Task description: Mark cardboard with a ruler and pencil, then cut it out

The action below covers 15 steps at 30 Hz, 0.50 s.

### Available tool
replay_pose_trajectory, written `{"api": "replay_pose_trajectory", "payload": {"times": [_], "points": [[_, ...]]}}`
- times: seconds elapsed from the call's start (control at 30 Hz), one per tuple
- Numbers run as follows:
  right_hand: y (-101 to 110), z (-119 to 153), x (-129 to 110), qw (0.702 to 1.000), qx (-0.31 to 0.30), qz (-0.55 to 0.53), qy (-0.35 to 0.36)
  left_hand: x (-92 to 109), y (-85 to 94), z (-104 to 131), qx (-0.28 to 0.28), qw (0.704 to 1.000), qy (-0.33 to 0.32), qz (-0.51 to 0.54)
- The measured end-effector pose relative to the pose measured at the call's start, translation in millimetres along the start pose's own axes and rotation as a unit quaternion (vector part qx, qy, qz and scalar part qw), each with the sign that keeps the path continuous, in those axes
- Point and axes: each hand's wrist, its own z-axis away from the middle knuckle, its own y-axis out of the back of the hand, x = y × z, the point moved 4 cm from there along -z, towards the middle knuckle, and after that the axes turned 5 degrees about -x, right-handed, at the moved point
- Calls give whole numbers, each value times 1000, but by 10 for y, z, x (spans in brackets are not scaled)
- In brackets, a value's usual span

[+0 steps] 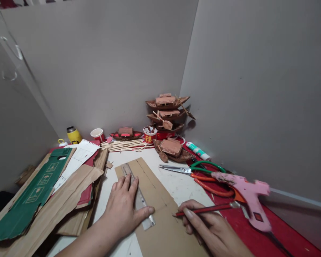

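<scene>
A clear ruler (141, 200) lies along the left part of a brown cardboard piece (160, 232). My left hand (123, 203) rests over the ruler, pressing on it with its fingers flat and thumb stretched out. A red pencil (203, 210) is pinched in my right hand (203, 225). Its tip points left, close above or on the cardboard; I cannot tell whether it touches. Thin pencil lines and small marks show on the cardboard to the right of the ruler.
Green-handled scissors (176, 169), orange-handled pliers (216, 189) and a pink glue gun (248, 192) lie at right. Cardboard scraps (77, 192) are piled at left. Model boats (171, 148), wooden sticks (125, 144), paper cups (97, 135) and a yellow bottle (74, 136) line the back.
</scene>
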Motion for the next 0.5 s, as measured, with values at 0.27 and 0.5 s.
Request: {"api": "replay_pose_trajectory", "payload": {"times": [0.27, 0.5], "points": [[-4, 5, -49, 1000, 0, -7, 7, 116, 4, -40, 16, 999, 28, 6], [-16, 14, -1, 999, -15, -18, -23, 69, -19, -42, 28, 1000, 13, -2]]}}
